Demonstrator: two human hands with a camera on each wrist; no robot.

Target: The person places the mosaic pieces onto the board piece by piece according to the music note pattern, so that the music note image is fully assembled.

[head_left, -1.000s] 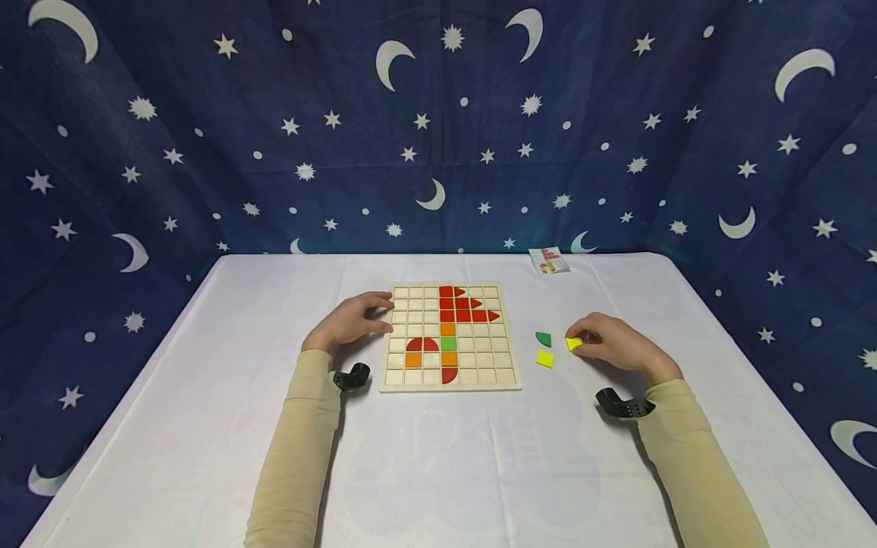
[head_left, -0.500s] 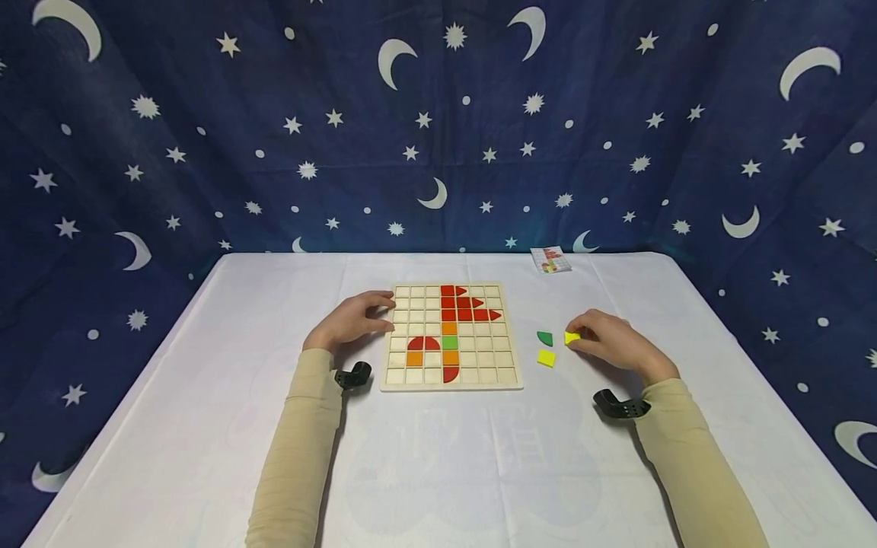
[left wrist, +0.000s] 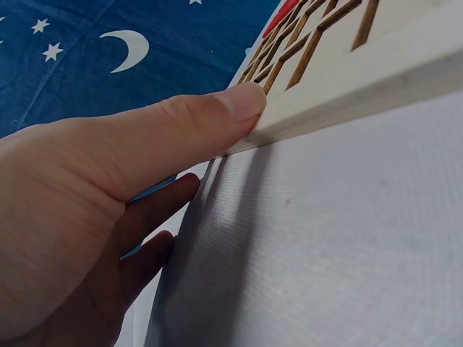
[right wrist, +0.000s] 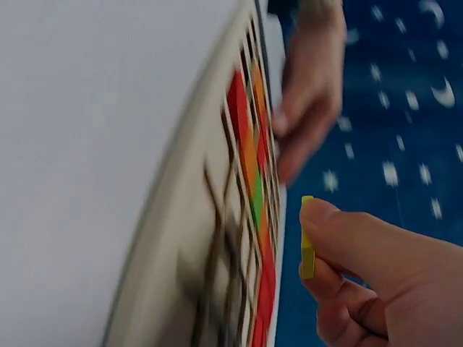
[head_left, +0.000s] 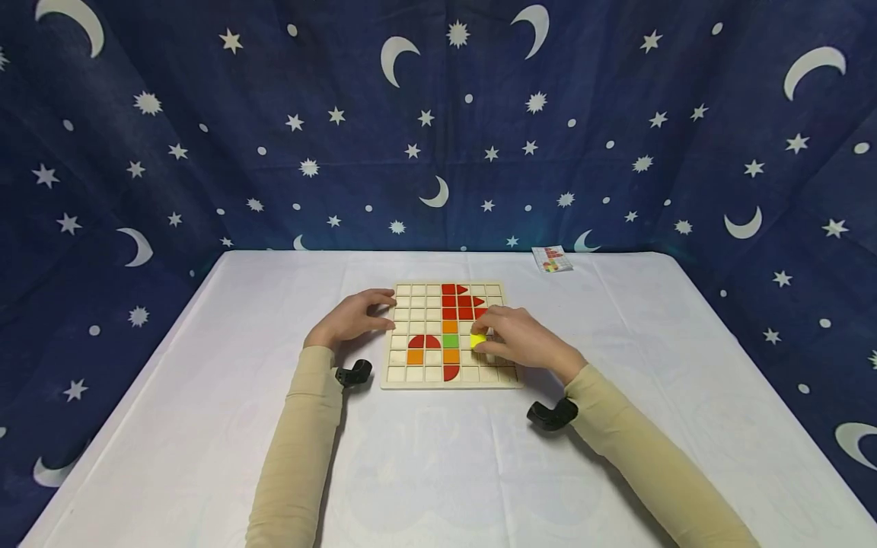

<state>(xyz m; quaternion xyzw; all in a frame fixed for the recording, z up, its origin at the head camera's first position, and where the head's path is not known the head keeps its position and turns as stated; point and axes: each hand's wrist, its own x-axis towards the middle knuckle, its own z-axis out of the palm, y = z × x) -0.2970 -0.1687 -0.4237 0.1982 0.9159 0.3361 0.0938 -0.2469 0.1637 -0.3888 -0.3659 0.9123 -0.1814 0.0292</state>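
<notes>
A wooden grid board [head_left: 404,384] lies on the white table, with red, orange and green tiles set in some of its squares. My right hand [head_left: 524,335] is over the board's right half and pinches a yellow square tile [head_left: 478,342] between thumb and fingers. In the right wrist view the yellow tile [right wrist: 307,238] shows edge-on, raised off the grid. My left hand [head_left: 351,316] rests at the board's left edge with relaxed fingers; the left wrist view has its thumb [left wrist: 195,123] on the rim and the other fingers lower, beside the board.
A small picture card [head_left: 551,259] with a coloured pattern lies at the back of the table, right of the board. The green quarter-round tile and another yellow tile are hidden behind my right hand and forearm. A blue star-and-moon cloth [head_left: 356,152] hangs behind the table.
My right hand has picked up the yellow tile from the right side and carried it left, over the board. The left hand stays at the board's left edge.
</notes>
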